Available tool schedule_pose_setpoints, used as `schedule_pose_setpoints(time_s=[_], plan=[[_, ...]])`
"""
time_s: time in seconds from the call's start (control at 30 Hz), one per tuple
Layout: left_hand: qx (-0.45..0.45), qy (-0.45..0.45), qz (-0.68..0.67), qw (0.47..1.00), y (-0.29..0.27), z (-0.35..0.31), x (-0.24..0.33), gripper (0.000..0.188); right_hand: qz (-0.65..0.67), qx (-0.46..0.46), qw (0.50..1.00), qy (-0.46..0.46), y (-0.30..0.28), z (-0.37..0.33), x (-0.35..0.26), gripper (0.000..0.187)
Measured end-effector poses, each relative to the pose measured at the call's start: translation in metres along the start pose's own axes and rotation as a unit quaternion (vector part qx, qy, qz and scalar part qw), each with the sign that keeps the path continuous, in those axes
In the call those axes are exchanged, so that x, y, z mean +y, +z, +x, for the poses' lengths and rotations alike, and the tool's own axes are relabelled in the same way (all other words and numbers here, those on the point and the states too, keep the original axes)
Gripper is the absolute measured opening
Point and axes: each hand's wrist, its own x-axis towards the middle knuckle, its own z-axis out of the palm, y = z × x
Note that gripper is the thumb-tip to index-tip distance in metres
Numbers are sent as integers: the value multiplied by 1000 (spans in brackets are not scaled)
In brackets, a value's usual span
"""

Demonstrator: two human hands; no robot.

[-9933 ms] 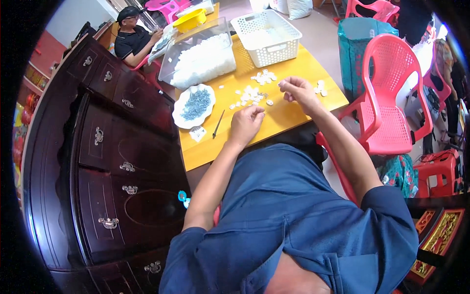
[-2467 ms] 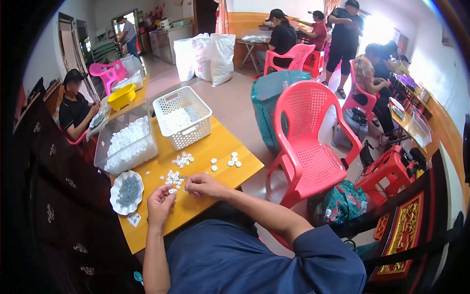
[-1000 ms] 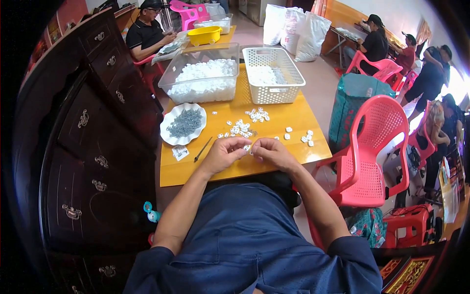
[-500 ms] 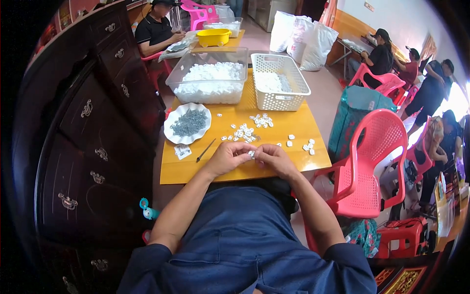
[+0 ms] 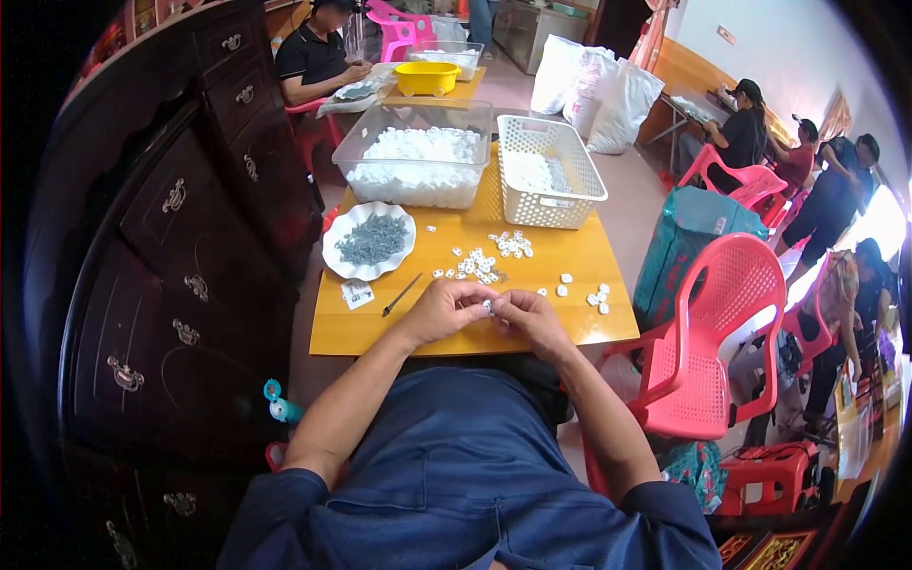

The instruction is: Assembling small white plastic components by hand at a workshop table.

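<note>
Over the table's near edge, my left hand (image 5: pixel 445 311) and my right hand (image 5: pixel 532 319) meet with thumbs and fingertips pinched. Between them is a small white plastic piece (image 5: pixel 488 306), partly covered by the fingers. Just beyond lies a loose cluster of similar white pieces with holes (image 5: pixel 473 266), and a second cluster (image 5: pixel 515 244) sits farther back. A few more pieces (image 5: pixel 598 297) rest to the right. Left of my hands are a thin dark pointed tool (image 5: pixel 403 294) and a scalloped white plate (image 5: pixel 359 273) heaped with small grey parts (image 5: pixel 373 239).
A clear bin (image 5: pixel 408 194) full of white pieces and a white perforated basket (image 5: pixel 556 213) stand at the back of the yellow table (image 5: pixel 584 326). A red chair (image 5: pixel 703 332) is at right, a dark cabinet (image 5: pixel 142 285) at left. Other people sit and stand farther off.
The view has shifted slightly. My hands stay together at the white piece, with the fingers moved a little. At far right, a standing person's arm now reaches lower.
</note>
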Motion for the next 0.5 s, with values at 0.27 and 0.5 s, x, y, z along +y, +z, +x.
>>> schedule_pose_setpoints(time_s=[0.27, 0.5], plan=[[147, 86, 288, 942, 20, -4, 26, 37, 51, 86, 994, -50, 20, 3, 3, 20], [184, 158, 360, 901, 22, -6, 19, 28, 48, 80, 995, -45, 19, 4, 8, 21]])
